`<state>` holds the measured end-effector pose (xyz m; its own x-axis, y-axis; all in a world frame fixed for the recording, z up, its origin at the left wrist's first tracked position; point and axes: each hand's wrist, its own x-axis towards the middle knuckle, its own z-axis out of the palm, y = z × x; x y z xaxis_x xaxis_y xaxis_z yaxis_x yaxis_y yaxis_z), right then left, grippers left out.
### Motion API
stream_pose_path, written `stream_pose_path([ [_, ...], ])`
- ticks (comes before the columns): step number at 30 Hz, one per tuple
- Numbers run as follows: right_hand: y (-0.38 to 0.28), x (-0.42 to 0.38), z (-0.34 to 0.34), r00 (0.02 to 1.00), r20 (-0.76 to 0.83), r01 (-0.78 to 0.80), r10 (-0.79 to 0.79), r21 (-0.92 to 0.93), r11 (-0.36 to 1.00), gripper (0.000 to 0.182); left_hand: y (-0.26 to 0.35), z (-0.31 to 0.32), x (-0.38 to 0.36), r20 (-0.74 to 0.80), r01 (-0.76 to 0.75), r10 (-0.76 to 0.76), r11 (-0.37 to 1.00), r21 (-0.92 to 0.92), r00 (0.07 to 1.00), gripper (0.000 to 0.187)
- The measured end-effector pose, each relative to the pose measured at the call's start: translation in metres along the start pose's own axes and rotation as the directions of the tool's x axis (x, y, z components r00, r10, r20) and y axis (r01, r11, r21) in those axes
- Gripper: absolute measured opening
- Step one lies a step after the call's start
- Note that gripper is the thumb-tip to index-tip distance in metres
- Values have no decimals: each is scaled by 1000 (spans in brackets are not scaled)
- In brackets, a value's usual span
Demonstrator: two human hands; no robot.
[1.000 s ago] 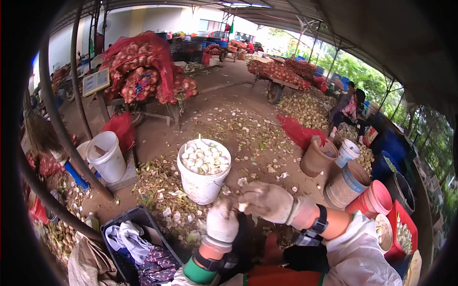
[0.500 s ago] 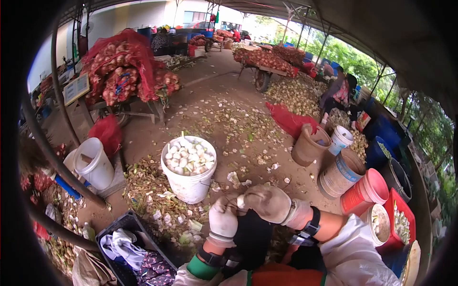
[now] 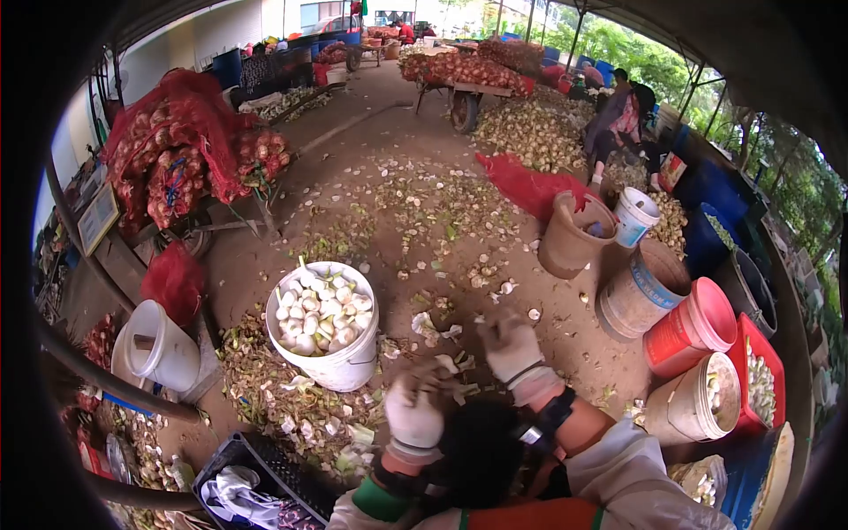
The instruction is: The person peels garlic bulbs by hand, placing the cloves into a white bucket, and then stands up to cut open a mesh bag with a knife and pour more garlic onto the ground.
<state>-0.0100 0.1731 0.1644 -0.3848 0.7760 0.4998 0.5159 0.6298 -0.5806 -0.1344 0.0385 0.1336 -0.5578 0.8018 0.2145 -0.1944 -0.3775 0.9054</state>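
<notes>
My left hand (image 3: pixel 415 413), in a soiled pale glove, is low in the middle with its fingers curled inward. Whether anything is in its blurred fingers, I cannot make out. My right hand (image 3: pixel 511 346), gloved likewise, is apart from it to the right and farther forward. Its fingers look spread, though smeared by motion, and no held thing shows. Left of both hands stands a white bucket (image 3: pixel 353 367) full of peeled white bulbs (image 3: pixel 322 309), perhaps onions or garlic. Peelings (image 3: pixel 300 397) cover the ground around its base.
Several buckets line the right side, among them a brown bucket (image 3: pixel 565 243) and a red bucket (image 3: pixel 689 327). A dark crate (image 3: pixel 256 442) with cloths is at lower left. Netted bulb sacks (image 3: pixel 177 168) load a cart. A person (image 3: pixel 618 124) sits by a bulb heap (image 3: pixel 530 137).
My hands were close together around a small white piece; now they are apart, the right one farther forward. That piece no longer shows between them. The whole view has shifted.
</notes>
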Motion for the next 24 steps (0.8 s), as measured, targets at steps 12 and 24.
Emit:
stream_pose_path([
  [12, 158, -74, -138, 594, 764, -350, 253, -38, 936, 27, 48, -184, 159, 171, -191, -103, -230, 954, 980, 38],
  [24, 226, -356, -260, 303, -43, -884, 952, -386, 264, 20, -36, -154, 163, 196, -280, -324, -236, 931, 925, 47],
])
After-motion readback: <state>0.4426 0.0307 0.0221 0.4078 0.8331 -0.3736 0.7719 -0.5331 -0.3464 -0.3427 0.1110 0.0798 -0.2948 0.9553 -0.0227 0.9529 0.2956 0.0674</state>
